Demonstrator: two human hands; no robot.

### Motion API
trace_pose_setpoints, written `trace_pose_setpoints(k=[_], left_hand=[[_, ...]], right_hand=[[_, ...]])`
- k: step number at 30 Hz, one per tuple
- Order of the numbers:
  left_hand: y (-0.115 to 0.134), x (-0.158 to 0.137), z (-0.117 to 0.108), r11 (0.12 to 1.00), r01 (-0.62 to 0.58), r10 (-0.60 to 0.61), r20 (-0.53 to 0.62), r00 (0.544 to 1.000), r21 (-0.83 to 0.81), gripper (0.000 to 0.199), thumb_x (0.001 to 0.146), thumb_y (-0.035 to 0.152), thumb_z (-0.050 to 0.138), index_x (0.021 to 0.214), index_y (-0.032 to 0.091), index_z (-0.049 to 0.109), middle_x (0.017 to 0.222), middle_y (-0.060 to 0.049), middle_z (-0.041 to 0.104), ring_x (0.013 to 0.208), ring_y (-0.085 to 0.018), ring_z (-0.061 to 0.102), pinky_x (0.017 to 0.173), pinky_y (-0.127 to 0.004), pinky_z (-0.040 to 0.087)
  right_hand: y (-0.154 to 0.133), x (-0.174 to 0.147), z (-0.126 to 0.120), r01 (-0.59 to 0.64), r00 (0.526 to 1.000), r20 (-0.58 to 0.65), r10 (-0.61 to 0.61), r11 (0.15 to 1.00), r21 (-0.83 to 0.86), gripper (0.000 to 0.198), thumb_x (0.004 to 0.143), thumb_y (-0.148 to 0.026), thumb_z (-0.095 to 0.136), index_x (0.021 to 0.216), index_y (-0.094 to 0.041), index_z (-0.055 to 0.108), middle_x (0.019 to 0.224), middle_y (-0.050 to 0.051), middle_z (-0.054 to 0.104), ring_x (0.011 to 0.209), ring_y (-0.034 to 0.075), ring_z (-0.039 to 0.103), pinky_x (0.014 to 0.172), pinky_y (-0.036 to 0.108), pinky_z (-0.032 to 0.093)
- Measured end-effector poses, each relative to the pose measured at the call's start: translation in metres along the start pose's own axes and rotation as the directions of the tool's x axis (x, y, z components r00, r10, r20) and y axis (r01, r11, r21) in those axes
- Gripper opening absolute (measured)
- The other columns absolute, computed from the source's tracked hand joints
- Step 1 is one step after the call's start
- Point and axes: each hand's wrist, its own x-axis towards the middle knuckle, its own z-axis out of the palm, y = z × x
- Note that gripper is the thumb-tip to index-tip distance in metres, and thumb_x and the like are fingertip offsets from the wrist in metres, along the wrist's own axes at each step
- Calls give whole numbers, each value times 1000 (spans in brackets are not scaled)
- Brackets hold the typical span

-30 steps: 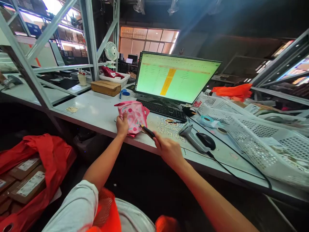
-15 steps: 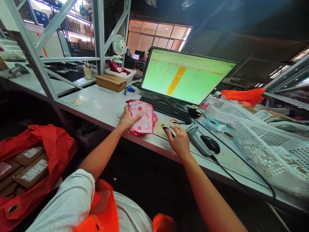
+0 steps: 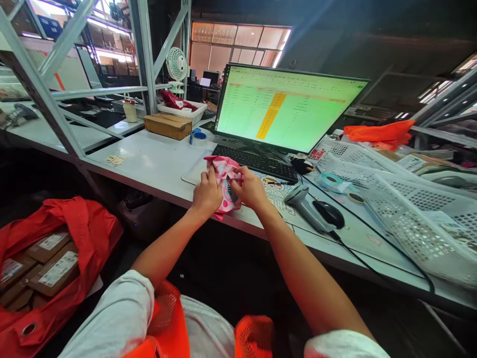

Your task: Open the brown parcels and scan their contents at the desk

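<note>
A pink patterned plastic mailer bag (image 3: 225, 201), crumpled now, lies at the desk's front edge before the keyboard. My left hand (image 3: 207, 193) grips its left side with bent fingers. Opposite, my right hand (image 3: 250, 186) pinches its right side between thumb and fingers. A dark patch shows between the hands, where the bag looks parted; I cannot make out what is inside. To the right of my right hand lie a grey barcode scanner (image 3: 309, 211) and a black mouse (image 3: 328, 214). The black-and-yellow cutter is not clearly visible.
Behind the bag are a black keyboard (image 3: 257, 163) and a lit monitor (image 3: 286, 109). White perforated baskets (image 3: 417, 223) stand at right, near tape rolls (image 3: 331, 181) and a cable. A cardboard box (image 3: 168, 127) sits at the back left. A red sack (image 3: 93, 233) holds parcels beside the desk.
My right hand has left the black-and-yellow cutter and moved left onto the bag. The bag, flat before, is now crumpled and shows a dark gap between both hands.
</note>
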Motion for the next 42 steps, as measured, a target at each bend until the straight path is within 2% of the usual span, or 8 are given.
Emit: trace_pose_setpoints(k=[8, 15, 23, 25, 28, 31, 35, 42], left_hand=[[-1, -4, -6, 998, -57, 56, 40, 998, 27, 62, 100, 20, 47, 160, 12, 38, 134, -22, 63, 113, -35, 69, 95, -42, 56], [-36, -16, 1, 896, -175, 122, -154, 981, -407, 47, 93, 16, 47, 136, 21, 67, 127, -12, 74, 114, -30, 70, 99, -37, 52], [-79, -17, 46, 82, 179, -219, 157, 963, -980, 51, 71, 38, 72, 117, 18, 64, 108, -8, 73, 99, -25, 69, 94, -36, 53], [-82, -20, 44, 170, 206, -186, 174, 967, -964, 61, 71, 34, 72, 129, 18, 57, 116, -10, 71, 104, -26, 69, 97, -40, 53], [-72, -34, 11, 637, -137, -36, -207, 978, -758, 67, 78, 21, 68, 142, 20, 48, 135, -14, 63, 128, -29, 60, 111, -48, 46], [-48, -55, -41, 740, -576, 440, -397, 805, -348, 47, 90, 15, 61, 137, 20, 53, 139, -14, 61, 136, -29, 53, 117, -50, 41], [-25, -87, -73, 720, -603, 670, 121, 732, -343, 39, 95, 46, 72, 120, 18, 62, 121, -12, 69, 114, -29, 61, 102, -45, 51], [-55, -159, -41, 886, -58, 419, 742, 523, -460, 70, 68, 49, 95, 122, 21, 60, 119, -8, 68, 106, -29, 64, 93, -40, 52]], right_hand=[[-19, 6, 15, -211, 976, -93, 196, 955, -206, 33, 105, -30, 38, 123, -11, 59, 110, 22, 72, 98, 33, 69, 84, 39, 48], [34, 41, 7, -358, 925, -96, 368, 927, 113, 17, 98, -17, 46, 96, -13, 63, 102, 24, 70, 103, 34, 65, 91, 41, 45], [33, 22, 9, -284, 918, -63, 392, 759, 585, 38, 94, -55, 42, 71, -24, 42, 62, -2, 48, 60, 16, 47, 60, 28, 44], [25, 7, 4, -233, 912, -114, 395, 726, 647, 43, 92, -62, 40, 72, -25, 41, 62, -3, 44, 59, 15, 43, 58, 28, 41], [10, -25, -13, -140, 903, -213, 373, 724, 675, 47, 90, -66, 47, 70, -24, 41, 65, -4, 41, 62, 14, 39, 60, 27, 37], [-11, -68, -28, -37, 913, -287, 290, 759, 650, 46, 95, -61, 52, 71, -23, 44, 65, -4, 39, 63, 14, 38, 60, 27, 34], [-30, -127, -18, -148, 955, -85, 286, 701, 698, 45, 96, -61, 51, 72, -23, 47, 63, -4, 40, 59, 14, 37, 56, 27, 33], [9, -232, 36, -511, 844, 220, 489, 611, 605, 63, 82, -83, 48, 63, -23, 52, 62, 1, 51, 61, 18, 48, 56, 32, 42]])
